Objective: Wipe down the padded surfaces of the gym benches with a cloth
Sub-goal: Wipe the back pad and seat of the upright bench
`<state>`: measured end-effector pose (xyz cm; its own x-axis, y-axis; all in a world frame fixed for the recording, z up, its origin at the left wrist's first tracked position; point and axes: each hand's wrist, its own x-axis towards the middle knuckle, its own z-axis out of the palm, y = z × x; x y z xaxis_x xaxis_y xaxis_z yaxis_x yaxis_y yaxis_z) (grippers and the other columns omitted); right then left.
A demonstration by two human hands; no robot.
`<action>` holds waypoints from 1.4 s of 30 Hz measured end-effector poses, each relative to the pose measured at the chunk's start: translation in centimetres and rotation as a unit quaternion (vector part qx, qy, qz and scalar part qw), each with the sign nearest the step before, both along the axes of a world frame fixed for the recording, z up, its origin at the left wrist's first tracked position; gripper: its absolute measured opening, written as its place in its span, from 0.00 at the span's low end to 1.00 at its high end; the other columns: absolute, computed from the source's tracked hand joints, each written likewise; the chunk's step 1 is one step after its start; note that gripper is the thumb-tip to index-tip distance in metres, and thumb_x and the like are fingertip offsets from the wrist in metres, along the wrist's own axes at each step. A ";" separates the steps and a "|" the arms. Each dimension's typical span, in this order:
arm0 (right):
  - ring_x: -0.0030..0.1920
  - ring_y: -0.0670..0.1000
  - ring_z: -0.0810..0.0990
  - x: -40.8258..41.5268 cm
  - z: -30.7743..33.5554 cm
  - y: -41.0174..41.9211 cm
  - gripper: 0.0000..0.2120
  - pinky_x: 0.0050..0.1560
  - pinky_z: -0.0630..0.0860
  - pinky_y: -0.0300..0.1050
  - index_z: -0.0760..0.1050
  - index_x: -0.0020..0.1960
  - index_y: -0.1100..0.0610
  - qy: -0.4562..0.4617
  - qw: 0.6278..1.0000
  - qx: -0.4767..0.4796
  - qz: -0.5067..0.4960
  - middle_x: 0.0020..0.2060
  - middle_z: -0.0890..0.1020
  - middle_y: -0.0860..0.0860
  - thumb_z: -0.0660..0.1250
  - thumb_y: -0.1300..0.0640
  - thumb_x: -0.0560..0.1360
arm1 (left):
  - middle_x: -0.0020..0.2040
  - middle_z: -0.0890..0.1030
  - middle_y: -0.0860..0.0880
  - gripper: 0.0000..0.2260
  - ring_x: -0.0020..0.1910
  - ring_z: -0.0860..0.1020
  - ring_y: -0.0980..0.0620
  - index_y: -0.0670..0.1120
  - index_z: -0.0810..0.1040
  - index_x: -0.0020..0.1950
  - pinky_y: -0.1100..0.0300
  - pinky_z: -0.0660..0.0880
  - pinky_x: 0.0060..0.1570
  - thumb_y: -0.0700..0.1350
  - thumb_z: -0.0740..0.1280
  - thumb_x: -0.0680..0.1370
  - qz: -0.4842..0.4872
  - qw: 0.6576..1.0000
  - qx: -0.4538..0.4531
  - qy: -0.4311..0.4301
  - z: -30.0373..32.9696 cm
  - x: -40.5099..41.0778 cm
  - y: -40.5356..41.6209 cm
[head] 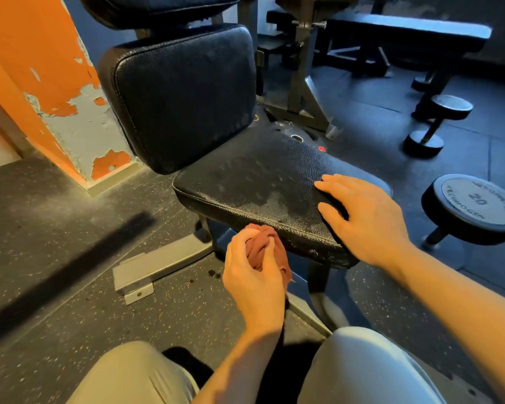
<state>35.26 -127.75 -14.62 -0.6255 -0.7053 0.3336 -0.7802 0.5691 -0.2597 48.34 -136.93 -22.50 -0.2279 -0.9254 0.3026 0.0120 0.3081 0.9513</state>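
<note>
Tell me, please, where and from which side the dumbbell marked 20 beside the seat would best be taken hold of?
Probably by its short bar, where the fingers can wrap round. The dumbbell marked 20 lies tilted, its labelled end turned up and towards the seat pad, the bar slanting down to the floor below that head. That wide head covers the bar from above, so come in low from the near side, under the head.

The black padded bench seat [263,185] lay before the upright black padded backrest [184,94]. A round 20-marked dumbbell [475,208] stood on the floor, right of the seat.
</note>
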 end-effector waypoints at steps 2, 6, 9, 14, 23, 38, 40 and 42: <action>0.68 0.48 0.71 0.0 0.0 0.0 0.25 0.64 0.69 0.48 0.74 0.68 0.48 0.000 1.000 -0.002 -0.002 0.67 0.76 0.44 0.55 0.43 0.75 | 0.47 0.80 0.57 0.06 0.48 0.79 0.60 0.47 0.78 0.50 0.58 0.76 0.52 0.37 0.69 0.76 0.053 0.996 0.068 0.034 0.2 -0.4 -0.8; 0.69 0.47 0.70 0.0 -0.2 0.0 0.25 0.64 0.68 0.48 0.73 0.68 0.47 0.001 1.000 -0.005 -0.007 0.67 0.75 0.43 0.54 0.42 0.75 | 0.51 0.79 0.57 0.09 0.52 0.77 0.57 0.52 0.79 0.53 0.60 0.75 0.53 0.45 0.67 0.74 -0.058 0.998 -0.030 -0.025 -0.2 0.7 1.6; 0.69 0.47 0.70 -0.2 -0.2 0.0 0.25 0.63 0.69 0.48 0.74 0.68 0.47 -0.001 1.000 -0.010 -0.006 0.67 0.75 0.43 0.55 0.43 0.75 | 0.50 0.79 0.57 0.09 0.53 0.78 0.55 0.54 0.79 0.51 0.58 0.75 0.53 0.42 0.67 0.73 -0.073 0.997 -0.027 -0.013 -1.0 0.7 1.4; 0.69 0.47 0.70 -0.1 -0.1 0.0 0.24 0.64 0.68 0.48 0.74 0.68 0.47 -0.002 1.000 -0.015 -0.006 0.67 0.75 0.44 0.55 0.43 0.75 | 0.50 0.79 0.58 0.09 0.53 0.78 0.57 0.52 0.77 0.51 0.71 0.70 0.54 0.42 0.67 0.73 -0.011 1.000 -0.003 0.008 -0.1 -0.2 2.2; 0.65 0.48 0.75 -0.3 -1.0 0.2 0.10 0.63 0.70 0.51 0.82 0.55 0.50 -0.041 0.993 -0.114 -0.009 0.58 0.82 0.45 0.71 0.51 0.75 | 0.50 0.79 0.53 0.07 0.50 0.79 0.53 0.51 0.77 0.51 0.49 0.78 0.49 0.41 0.67 0.75 -0.001 0.999 -0.023 0.022 0.4 0.4 -1.7; 0.65 0.49 0.75 0.3 -2.0 3.6 0.14 0.71 0.66 0.60 0.81 0.59 0.57 -0.055 0.978 -0.160 0.119 0.59 0.78 0.44 0.68 0.56 0.75 | 0.51 0.80 0.54 0.15 0.51 0.80 0.54 0.49 0.81 0.52 0.58 0.78 0.52 0.32 0.72 0.72 -0.156 0.988 0.001 0.003 1.1 1.3 2.9; 0.67 0.47 0.73 0.4 -1.2 3.7 0.17 0.72 0.64 0.60 0.79 0.61 0.57 -0.090 0.980 -0.139 0.112 0.61 0.76 0.45 0.66 0.53 0.75 | 0.51 0.80 0.56 0.14 0.52 0.80 0.54 0.51 0.80 0.52 0.54 0.78 0.52 0.34 0.72 0.72 -0.174 0.985 -0.011 -0.011 1.4 1.9 2.8; 0.69 0.47 0.71 1.9 -0.4 4.3 0.19 0.74 0.62 0.57 0.77 0.64 0.57 -0.088 0.983 -0.115 0.110 0.64 0.76 0.46 0.66 0.52 0.75 | 0.51 0.80 0.58 0.14 0.53 0.80 0.55 0.54 0.77 0.55 0.58 0.76 0.53 0.41 0.71 0.72 -0.162 0.987 -0.005 -0.011 2.2 2.7 2.7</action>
<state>37.14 -123.45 -15.01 -0.5285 -0.7486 0.4003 -0.8091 0.3014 -0.5046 51.06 -134.25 -20.25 -0.5175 -0.8005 0.3023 0.0899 0.3005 0.9495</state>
